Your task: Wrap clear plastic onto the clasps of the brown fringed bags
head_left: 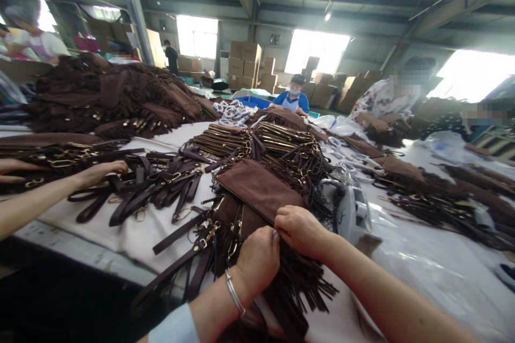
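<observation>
A flat brown fringed pouch with a gold zip along its edge lies on a pile of similar pouches in front of me. My left hand, with a silver bangle at the wrist, is closed at the pouch's near right corner. Right against it, my right hand is closed on the same corner by the zip end. The fingertips meet, and whatever small part they pinch is hidden. Beneath the hands hangs dark fringe. Brown wrist straps with gold clasps spread to the left.
Stacked pouches with gold zips lie beyond. A large brown heap fills the far left. Another person's hands reach in from the left among straps. Clear plastic sheeting covers the right side. Co-workers sit around the table.
</observation>
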{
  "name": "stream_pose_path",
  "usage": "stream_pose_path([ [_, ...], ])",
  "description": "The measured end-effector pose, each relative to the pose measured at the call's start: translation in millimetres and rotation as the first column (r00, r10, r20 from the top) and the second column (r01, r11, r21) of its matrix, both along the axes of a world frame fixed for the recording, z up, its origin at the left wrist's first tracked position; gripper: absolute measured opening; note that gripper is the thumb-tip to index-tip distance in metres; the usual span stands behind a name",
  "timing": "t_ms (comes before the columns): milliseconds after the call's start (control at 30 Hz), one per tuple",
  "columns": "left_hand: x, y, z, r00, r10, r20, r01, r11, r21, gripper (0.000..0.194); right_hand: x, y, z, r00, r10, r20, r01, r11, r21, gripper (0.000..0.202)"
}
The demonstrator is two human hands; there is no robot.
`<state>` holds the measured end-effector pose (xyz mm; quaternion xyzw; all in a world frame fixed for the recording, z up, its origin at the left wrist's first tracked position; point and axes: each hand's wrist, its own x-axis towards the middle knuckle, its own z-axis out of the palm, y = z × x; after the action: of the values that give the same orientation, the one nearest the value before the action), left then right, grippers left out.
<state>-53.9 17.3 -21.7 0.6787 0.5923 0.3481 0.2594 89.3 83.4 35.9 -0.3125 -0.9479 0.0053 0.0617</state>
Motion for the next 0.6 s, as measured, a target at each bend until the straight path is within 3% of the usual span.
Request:
stream_pose_path([
  [67, -1, 4, 4.4, 0.996, -0.011, 0.092, 0.017, 0.998, -0.066, 0.033, 5, -5, -9.0, 0.999, 0.005, -0.053, -0.002, 0.998, 0.067, 0.017],
  [133, -3, 8, 8.2, 0.956, 0.003, 0.292, 0.077, 0.962, -0.261, 0.035, 10, -9, -20.0, 0.994, 0.008, -0.11, 0.005, 0.993, 0.12, 0.018],
  [167, -4, 10, 9.6, 0.902, 0.034, 0.431, 0.154, 0.906, -0.394, 0.035, 12, -11, -25.4, 0.991, 0.007, -0.136, 0.012, 0.991, 0.136, 0.018],
  [233, -7, 13, 11.1, 0.71, 0.172, 0.683, 0.387, 0.715, -0.582, 0.032, 15, -14, -34.2, 0.983, 0.002, -0.184, 0.026, 0.989, 0.146, 0.019],
  [300, -10, 14, 10.8, 0.507, 0.326, 0.798, 0.58, 0.556, -0.596, 0.029, 17, -18, -39.1, 0.973, -0.009, -0.232, 0.042, 0.99, 0.137, 0.022],
  [333, -11, 14, 10.0, 0.438, 0.377, 0.816, 0.624, 0.526, -0.578, 0.027, 17, -19, -40.1, 0.968, -0.012, -0.252, 0.046, 0.99, 0.131, 0.023],
  [433, -9, 12, 6.6, 0.362, 0.463, 0.809, 0.613, 0.535, -0.581, 0.022, 16, -28, -38.5, 0.961, -0.009, -0.275, 0.038, 0.994, 0.1, 0.024],
  [600, 3, 6, 0.9, 0.473, 0.477, 0.741, 0.395, 0.638, -0.662, 0.017, 33, -48, -25.9, 0.961, -0.025, -0.276, 0.038, 0.998, 0.044, 0.029],
])
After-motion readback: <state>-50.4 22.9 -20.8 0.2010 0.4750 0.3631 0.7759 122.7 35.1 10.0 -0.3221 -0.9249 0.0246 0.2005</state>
